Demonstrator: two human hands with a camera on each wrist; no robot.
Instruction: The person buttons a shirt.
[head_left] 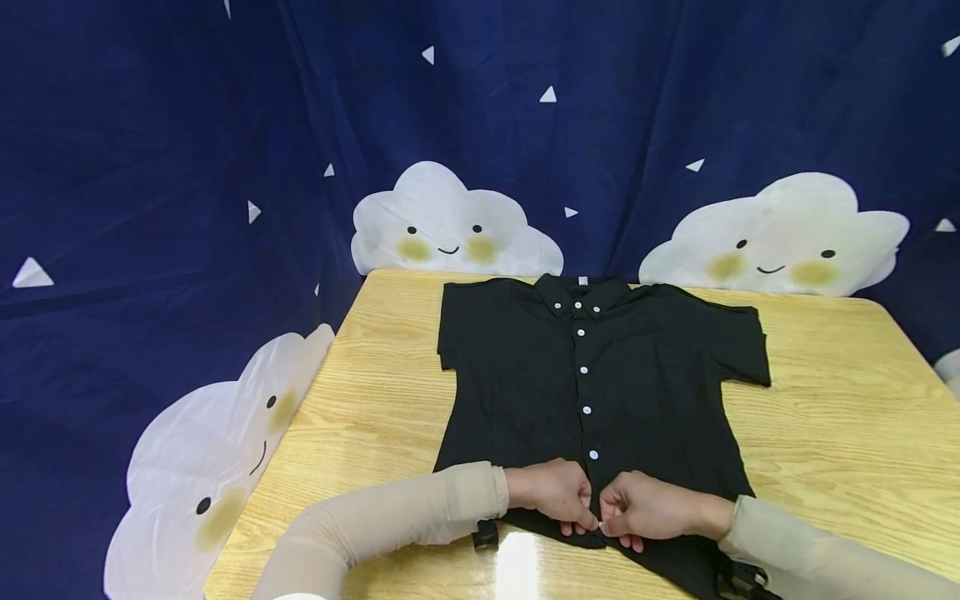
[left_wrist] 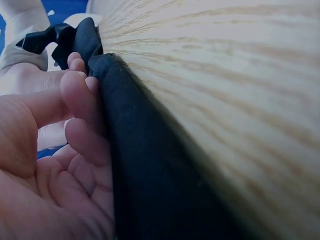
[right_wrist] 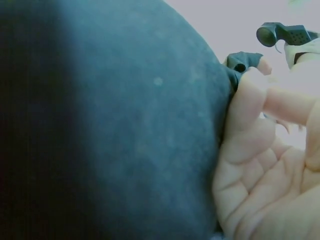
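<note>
A black short-sleeved button-up shirt (head_left: 525, 375) lies front up, its collar at the far side and a row of white buttons down the middle. Near its bottom hem my left hand (head_left: 557, 493) pinches the placket edge between thumb and fingers. Close beside it, my right hand (head_left: 651, 507) pinches the other side of the front, the fingertips of both nearly meeting. A small white spot shows between them; whether it is a button I cannot tell. In the left wrist view, black cloth (left_wrist: 145, 150) runs past the curled fingers (left_wrist: 80, 97). The right wrist view has blurred cloth (right_wrist: 145, 125) beside the palm.
The shirt lies on a light wood-grain table (head_left: 375, 375). Behind and to the left hangs a dark blue curtain (head_left: 187, 125) with white clouds and triangles. Black wrist cameras (head_left: 486, 534) sit under the beige sleeves (head_left: 405, 508).
</note>
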